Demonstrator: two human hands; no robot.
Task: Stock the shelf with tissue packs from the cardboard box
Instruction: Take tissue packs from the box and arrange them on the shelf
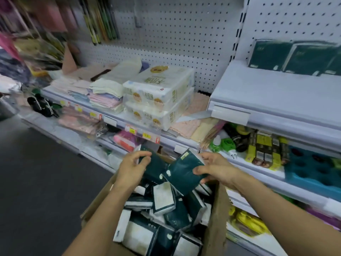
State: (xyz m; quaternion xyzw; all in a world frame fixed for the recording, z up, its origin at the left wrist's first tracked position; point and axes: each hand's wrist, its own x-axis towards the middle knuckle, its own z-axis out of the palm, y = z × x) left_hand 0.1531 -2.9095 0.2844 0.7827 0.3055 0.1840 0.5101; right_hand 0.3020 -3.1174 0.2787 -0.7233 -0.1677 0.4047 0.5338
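- Two bare hands work above an open cardboard box (215, 215) of plain brown board, its flaps standing up at the left and right sides.
- The left hand (132, 166) curls its fingers and thumb round a dark green tissue pack (154, 168), a soft rectangular block in glossy film, held tilted over the box.
- The right hand (214, 168) pinches a second dark green pack (181, 172) between thumb on top and fingers beneath; this pack is flat and square-faced, with a small pale label at its upper corner, and its edge touches the left hand's pack.
- Many more tissue packs (166, 206) lie jumbled in the box, dark green film on the broad faces and white on the narrow ends, tipped at every angle.
- On the upper white metal shelf (267, 95) to the right, a few matching dark green packs (295, 58) stand upright in a row against the pegboard back panel (166, 34), which is pale and dotted with small holes.
- Left of that, a lower shelf carries two stacked bundles of white tissue (158, 97) in clear wrap with a round yellow face printed on them, beside folded cloths (105, 95) in pale green, pink and blue.
- Yellow price tags (146, 135) sit along that shelf's front rail.
- The floor (36, 182) is dark grey and matte.
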